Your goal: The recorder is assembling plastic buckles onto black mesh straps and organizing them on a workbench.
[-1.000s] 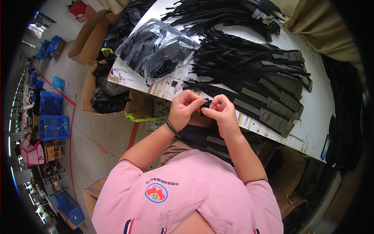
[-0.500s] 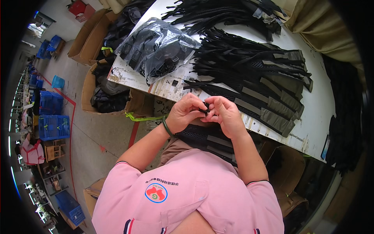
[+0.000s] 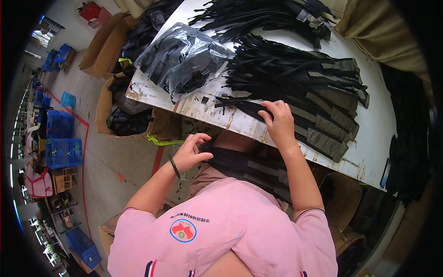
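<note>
My left hand (image 3: 190, 154), with a dark green bangle on the wrist, hovers over my lap with thumb and fingers apart. Beside its fingertips lies a black mesh strap piece (image 3: 233, 161) with grey bands, stretched across my lap. My right hand (image 3: 280, 121) hangs at the table's near edge, its fingers curved and parted, holding nothing that shows. Just beyond it is a pile of black straps with olive-grey panels (image 3: 330, 127); one loose black strap end (image 3: 230, 100) points left from that pile. A clear plastic bag of black buckles (image 3: 184, 60) rests left of the pile.
The white table (image 3: 203, 111) has a worn, chipped front edge. More black straps (image 3: 258, 18) lie at the back. Open cardboard boxes (image 3: 104, 113) of dark fabric stand left of the table. Blue crates (image 3: 63, 152) are on the floor farther left; a beige curtain (image 3: 378, 37) hangs at right.
My hands were together pinching a small black piece; they have parted. The left has dropped toward my lap, while the right has moved up and right to the strap pile. The black piece is no longer visible.
</note>
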`<action>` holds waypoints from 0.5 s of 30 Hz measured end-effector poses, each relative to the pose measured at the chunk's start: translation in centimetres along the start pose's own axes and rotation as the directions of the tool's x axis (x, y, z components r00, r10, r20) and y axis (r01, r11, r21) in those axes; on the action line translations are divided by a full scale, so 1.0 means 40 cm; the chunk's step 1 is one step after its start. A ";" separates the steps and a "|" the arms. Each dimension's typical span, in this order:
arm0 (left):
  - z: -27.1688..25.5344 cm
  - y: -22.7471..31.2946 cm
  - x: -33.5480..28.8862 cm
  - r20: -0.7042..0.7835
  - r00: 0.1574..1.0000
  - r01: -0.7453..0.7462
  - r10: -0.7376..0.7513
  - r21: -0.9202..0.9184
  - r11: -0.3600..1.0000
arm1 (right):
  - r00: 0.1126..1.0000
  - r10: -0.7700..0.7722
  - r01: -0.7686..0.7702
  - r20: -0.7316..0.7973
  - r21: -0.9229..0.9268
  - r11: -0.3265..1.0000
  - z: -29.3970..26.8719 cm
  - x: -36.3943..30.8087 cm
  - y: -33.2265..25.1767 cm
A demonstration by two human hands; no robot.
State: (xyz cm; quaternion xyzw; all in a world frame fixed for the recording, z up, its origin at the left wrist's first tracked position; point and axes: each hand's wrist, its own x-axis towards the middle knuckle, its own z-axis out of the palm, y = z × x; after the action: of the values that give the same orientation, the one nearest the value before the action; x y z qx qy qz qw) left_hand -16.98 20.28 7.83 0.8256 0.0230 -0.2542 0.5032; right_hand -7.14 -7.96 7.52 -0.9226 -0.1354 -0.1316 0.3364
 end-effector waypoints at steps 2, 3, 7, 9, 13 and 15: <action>0.000 -0.015 0.014 -0.269 0.913 -0.202 0.306 0.354 0.913 | 0.994 -0.110 0.110 0.002 -0.083 0.990 0.031 0.023 -0.015; 0.000 0.000 0.037 -0.316 0.871 -0.244 0.375 0.383 0.891 | 0.986 -0.167 0.168 0.019 -0.117 0.979 0.051 0.033 -0.033; 0.007 0.044 0.188 -0.308 0.662 -0.421 0.684 0.602 0.678 | 0.992 -0.109 0.119 0.057 -0.213 0.970 0.142 0.041 -0.009; 0.008 0.075 0.230 -0.259 0.661 -0.411 0.704 0.660 0.629 | 0.992 -0.105 0.116 0.066 -0.191 0.975 0.128 0.042 -0.023; 0.004 0.082 0.283 -0.120 0.632 -0.452 0.766 0.745 0.490 | 0.978 -0.179 0.181 0.111 -0.014 0.983 0.101 0.033 -0.012; 0.000 0.088 0.294 -0.117 0.574 -0.489 0.810 0.745 0.454 | 0.970 -0.175 0.161 0.170 0.092 0.983 0.085 0.025 -0.001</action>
State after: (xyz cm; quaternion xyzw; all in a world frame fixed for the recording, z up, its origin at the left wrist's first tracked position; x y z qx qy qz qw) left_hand -5.72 15.98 5.52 0.9168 -0.2763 0.1785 0.2264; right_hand -5.69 -5.53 5.36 -0.9021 -0.2475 -0.0716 0.3463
